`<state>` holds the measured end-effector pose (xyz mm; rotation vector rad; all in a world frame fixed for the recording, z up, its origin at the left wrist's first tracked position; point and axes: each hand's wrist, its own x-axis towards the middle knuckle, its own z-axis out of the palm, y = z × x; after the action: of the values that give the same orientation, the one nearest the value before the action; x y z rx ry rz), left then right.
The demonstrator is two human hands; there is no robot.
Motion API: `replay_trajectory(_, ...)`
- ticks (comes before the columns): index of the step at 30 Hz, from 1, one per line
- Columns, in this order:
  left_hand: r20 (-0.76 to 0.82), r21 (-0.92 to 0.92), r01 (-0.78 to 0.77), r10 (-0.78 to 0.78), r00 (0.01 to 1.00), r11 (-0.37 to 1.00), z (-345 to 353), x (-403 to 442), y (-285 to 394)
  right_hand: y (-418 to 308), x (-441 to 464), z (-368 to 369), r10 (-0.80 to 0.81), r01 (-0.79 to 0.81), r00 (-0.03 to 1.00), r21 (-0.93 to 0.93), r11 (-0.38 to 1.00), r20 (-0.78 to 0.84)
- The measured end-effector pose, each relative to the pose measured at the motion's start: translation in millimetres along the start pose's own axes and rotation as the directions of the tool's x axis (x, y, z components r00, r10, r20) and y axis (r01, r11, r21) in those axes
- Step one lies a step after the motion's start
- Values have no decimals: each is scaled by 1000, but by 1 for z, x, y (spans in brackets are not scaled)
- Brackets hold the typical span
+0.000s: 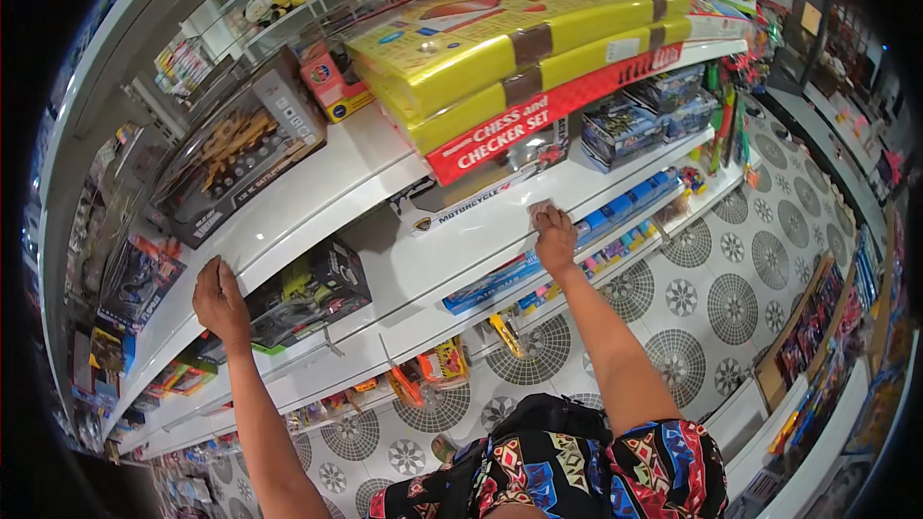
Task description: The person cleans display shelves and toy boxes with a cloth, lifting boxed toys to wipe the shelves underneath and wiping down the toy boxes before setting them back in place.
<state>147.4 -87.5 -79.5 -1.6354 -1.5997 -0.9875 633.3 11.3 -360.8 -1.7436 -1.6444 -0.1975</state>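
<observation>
My left hand (pixel 221 300) is closed over the front edge of the upper white shelf (pixel 317 187), at the left. In my right hand (pixel 555 242) is a small, pale, crumpled cloth (pixel 542 212), pressed to the surface of the shelf below; the fingers partly hide it. Right behind that cloth stands a motorcycle toy box (pixel 471 207). A boxed dark and green toy vehicle (pixel 322 293) sits on the same lower shelf, between my hands. Above my right hand, a red chess and checker set box (pixel 558 115) juts over the upper shelf edge.
Yellow boxed sets (pixel 519 34) lie stacked on the upper shelf. A black toy box (pixel 240 149) stands left of them. Small blue toy boxes (pixel 625 125) sit at right. Blue packages (pixel 615 216) lie lower down. Patterned floor tiles (pixel 683 245) and another display shelf (pixel 788 413) are to the right.
</observation>
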Motion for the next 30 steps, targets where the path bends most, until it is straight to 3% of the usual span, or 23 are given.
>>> replay_trajectory(4, -17, -23, -33, 33, 999, 999, 1, 0, 1, -36, -19, 21, 27, -32, 998, 85, 996, 58)
replay_trajectory(8, -8, 8, -6, 6, 1000, 1000, 1, 0, 3, -102, -65, 10, -223, 197, 966, 186, 963, 129)
replay_trajectory(10, -10, 5, -2, 2, 1000, 1000, 0, 0, 4, -123, -89, 11, -333, 272, 906, 245, 931, 261)
replay_trajectory(13, -13, -13, -10, 10, 1000, 1000, 1, -1, 0, -121, -127, 25, -427, 251, 837, 455, 854, 342)
replay_trajectory(16, -15, -11, -24, 24, 1000, 1000, 2, 0, -1, -100, -135, 22, -202, -152, 806, 524, 838, 556)
replay_trajectory(17, -16, -6, -30, 30, 999, 1000, 3, 0, -1, -88, -115, 17, -117, -448, 567, 425, 786, 816)
replay_trajectory(19, -15, -8, -25, 25, 1000, 1000, 3, 0, -2, -72, -88, -9, 39, -447, 737, 442, 778, 675)
replay_trajectory(21, -10, -20, -2, 2, 1000, 1000, 3, 0, 0, -16, -66, 24, 32, -535, 830, 780, 325, 556)
replay_trajectory(22, -12, -19, -1, 1, 1000, 1000, 3, 0, 0, -14, -38, -4, 157, -437, 889, 695, 571, 430)
replay_trajectory(23, -15, -16, 0, 0, 1000, 1000, 4, 0, 0, 13, -18, 8, 216, -433, 900, 711, 554, 379)
replay_trajectory(24, -20, -13, 0, -1, 1000, 1000, 4, 0, 0, 25, 3, -4, 317, -478, 873, 773, 416, 370)
replay_trajectory(26, -15, -14, 10, -11, 1000, 1000, 5, 0, -1, 57, 39, 0, 378, -321, 917, 800, 507, 129)
replay_trajectory(28, -15, -8, 11, -11, 1000, 1000, 5, 0, -1, 74, 70, -9, 313, -209, 949, 648, 733, -47)
replay_trajectory(30, -20, -1, 1, -1, 1000, 1000, 4, 1, 1, 72, 86, -22, 146, -78, 956, 260, 963, -253)
